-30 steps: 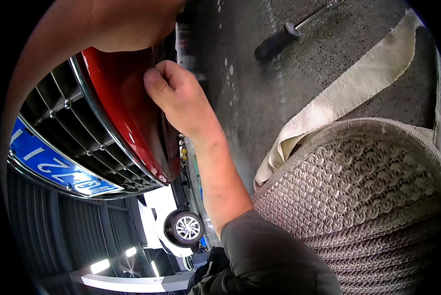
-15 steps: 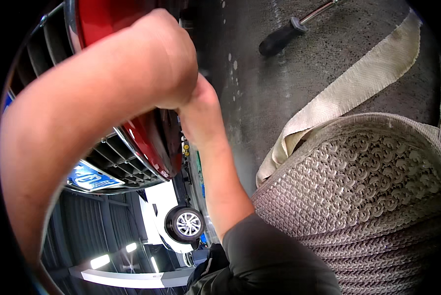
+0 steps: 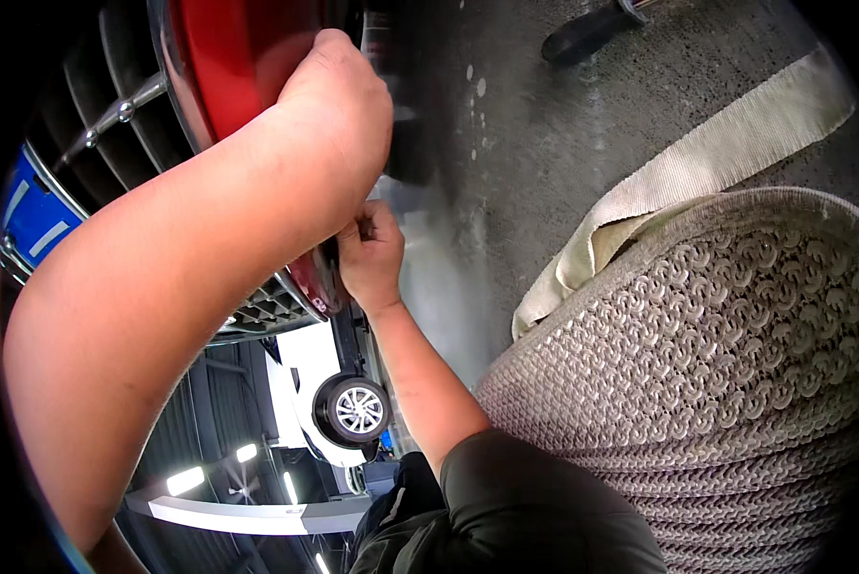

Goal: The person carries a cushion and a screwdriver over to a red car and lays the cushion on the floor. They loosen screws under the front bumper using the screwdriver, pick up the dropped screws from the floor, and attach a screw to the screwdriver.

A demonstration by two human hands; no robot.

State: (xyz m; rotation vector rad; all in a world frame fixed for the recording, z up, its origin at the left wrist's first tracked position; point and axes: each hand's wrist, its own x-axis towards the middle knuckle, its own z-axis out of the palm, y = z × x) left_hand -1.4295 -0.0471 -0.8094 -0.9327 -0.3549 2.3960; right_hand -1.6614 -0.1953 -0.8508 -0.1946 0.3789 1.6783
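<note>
My left hand [image 3: 348,96] is against the red front panel [image 3: 233,62] of a car, its back to me and its fingers hidden; its forearm crosses much of the left half. Just below it, my right hand [image 3: 372,253] has its fingers curled at the panel's dark edge, and what they grip is hidden. Left of the panel are the chrome-trimmed grille [image 3: 113,105] and a blue number plate [image 3: 37,215], partly covered by my left forearm.
A black-handled screwdriver [image 3: 582,38] lies on the grey floor [image 3: 487,191] at top right. A pale strap [image 3: 707,143] runs above a bulky beige textured woven item [image 3: 697,364] at lower right. Behind, a white car [image 3: 300,383] with an alloy wheel and ceiling lights [image 3: 185,483] appear sideways.
My left hand has come from the top left across the panel, then risen slightly. My right hand has moved down the picture along the panel's edge. The view has shifted a little.
</note>
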